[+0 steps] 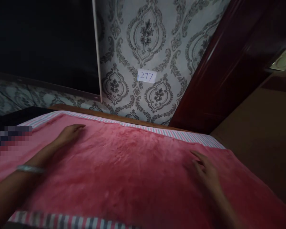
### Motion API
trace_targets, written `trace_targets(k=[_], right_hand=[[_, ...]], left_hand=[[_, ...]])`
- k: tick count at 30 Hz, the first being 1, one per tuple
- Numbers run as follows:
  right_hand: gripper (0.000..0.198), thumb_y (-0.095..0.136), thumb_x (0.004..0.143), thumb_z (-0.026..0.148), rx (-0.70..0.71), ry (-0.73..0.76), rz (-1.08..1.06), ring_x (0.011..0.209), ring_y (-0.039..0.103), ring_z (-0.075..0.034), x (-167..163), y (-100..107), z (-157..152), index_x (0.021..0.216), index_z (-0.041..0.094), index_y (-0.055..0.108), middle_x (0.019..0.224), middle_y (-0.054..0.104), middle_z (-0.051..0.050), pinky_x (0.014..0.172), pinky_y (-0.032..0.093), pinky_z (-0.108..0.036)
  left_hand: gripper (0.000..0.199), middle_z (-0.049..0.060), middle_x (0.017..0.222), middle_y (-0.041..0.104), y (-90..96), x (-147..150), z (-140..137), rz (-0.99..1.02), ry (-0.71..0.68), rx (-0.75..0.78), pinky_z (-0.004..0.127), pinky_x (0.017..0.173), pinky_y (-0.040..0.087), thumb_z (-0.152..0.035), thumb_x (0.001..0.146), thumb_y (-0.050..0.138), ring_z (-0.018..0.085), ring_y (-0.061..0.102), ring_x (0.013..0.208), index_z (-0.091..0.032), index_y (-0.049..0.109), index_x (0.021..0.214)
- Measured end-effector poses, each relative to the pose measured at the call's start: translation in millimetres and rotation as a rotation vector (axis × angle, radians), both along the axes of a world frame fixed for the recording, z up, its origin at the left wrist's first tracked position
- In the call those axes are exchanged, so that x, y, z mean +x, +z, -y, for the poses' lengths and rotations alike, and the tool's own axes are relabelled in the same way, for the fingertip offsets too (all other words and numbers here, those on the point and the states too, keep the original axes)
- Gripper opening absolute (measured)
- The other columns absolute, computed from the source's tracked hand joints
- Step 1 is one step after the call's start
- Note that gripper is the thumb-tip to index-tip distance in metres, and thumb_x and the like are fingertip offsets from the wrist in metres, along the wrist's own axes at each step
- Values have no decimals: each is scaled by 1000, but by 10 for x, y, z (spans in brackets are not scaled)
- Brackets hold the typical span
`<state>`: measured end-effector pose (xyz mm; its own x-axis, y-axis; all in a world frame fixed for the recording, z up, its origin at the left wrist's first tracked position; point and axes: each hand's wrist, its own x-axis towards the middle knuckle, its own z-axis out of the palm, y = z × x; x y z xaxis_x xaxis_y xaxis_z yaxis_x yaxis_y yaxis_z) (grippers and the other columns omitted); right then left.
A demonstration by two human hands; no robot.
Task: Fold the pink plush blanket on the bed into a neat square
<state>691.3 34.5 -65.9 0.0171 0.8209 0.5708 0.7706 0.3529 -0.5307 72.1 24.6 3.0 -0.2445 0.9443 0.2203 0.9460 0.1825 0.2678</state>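
Note:
A pink plush blanket [124, 168] lies spread over a flat surface, mostly smooth with faint creases. Under it, a striped cloth [195, 136] shows along the far edge and again at the near left. My left hand [71, 133], with a pale band on its wrist, is over the blanket's left part, fingers stretched out. At the right, my right hand [207, 170] is low over the blanket, thumb and fingers apart. Neither hand holds anything; whether the fingertips touch the plush I cannot tell.
A large dark screen [43, 47] hangs at the upper left. Behind the surface is patterned wallpaper [146, 35] with a paper label [146, 76] reading 277. A dark red wooden frame [205, 79] and a brown panel [259, 133] bound the right side.

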Motion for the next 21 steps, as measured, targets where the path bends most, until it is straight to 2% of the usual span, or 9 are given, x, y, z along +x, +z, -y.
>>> trace_targets(k=[4, 7, 10, 12, 17, 21], right_hand=[[43, 49, 86, 43, -80, 138, 107, 113, 67, -30, -391, 45, -594, 114, 19, 73, 120, 74, -14, 102, 51, -49], [39, 50, 90, 33, -150, 146, 175, 115, 66, -29, -541, 56, -891, 116, 16, 73, 122, 73, -15, 104, 48, -47], [34, 53, 90, 21, -228, 123, 253, 113, 66, -27, -607, 68, -1095, 117, 17, 73, 119, 75, -12, 104, 47, -43], [34, 54, 90, 16, -279, 126, 298, 112, 66, -25, -618, 72, -1193, 118, 18, 73, 119, 75, -11, 103, 46, -39], [33, 56, 93, 14, -309, 98, 379, 112, 62, -23, -627, 71, -1327, 121, 16, 71, 119, 72, -12, 102, 43, -34], [30, 57, 94, 16, -311, 68, 402, 111, 59, -23, -675, 70, -1384, 121, 16, 71, 116, 69, -12, 100, 42, -33]], left_hand=[[54, 16, 142, 61, -70, 214, -697, -47, -84, -108, 32, 110, 42, -30, 94, 35, 21, 59, 127, -3, 59, 134], [56, 17, 143, 60, -132, 294, -956, -100, -119, -143, 35, 110, 41, -32, 95, 32, 22, 57, 127, -2, 56, 136], [60, 22, 138, 61, -185, 263, -1081, -159, -122, -151, 40, 107, 43, -37, 93, 30, 27, 58, 122, 1, 58, 131], [61, 21, 132, 63, -221, 197, -1139, -239, -119, -119, 40, 103, 45, -42, 90, 28, 29, 58, 120, -2, 62, 124], [68, 18, 121, 68, -247, 99, -1207, -410, -95, -123, 42, 92, 48, -51, 88, 18, 31, 58, 111, -9, 66, 113], [66, 18, 120, 69, -189, 146, -1232, -371, -41, -202, 41, 88, 48, -45, 89, 16, 30, 60, 106, -8, 65, 114]])
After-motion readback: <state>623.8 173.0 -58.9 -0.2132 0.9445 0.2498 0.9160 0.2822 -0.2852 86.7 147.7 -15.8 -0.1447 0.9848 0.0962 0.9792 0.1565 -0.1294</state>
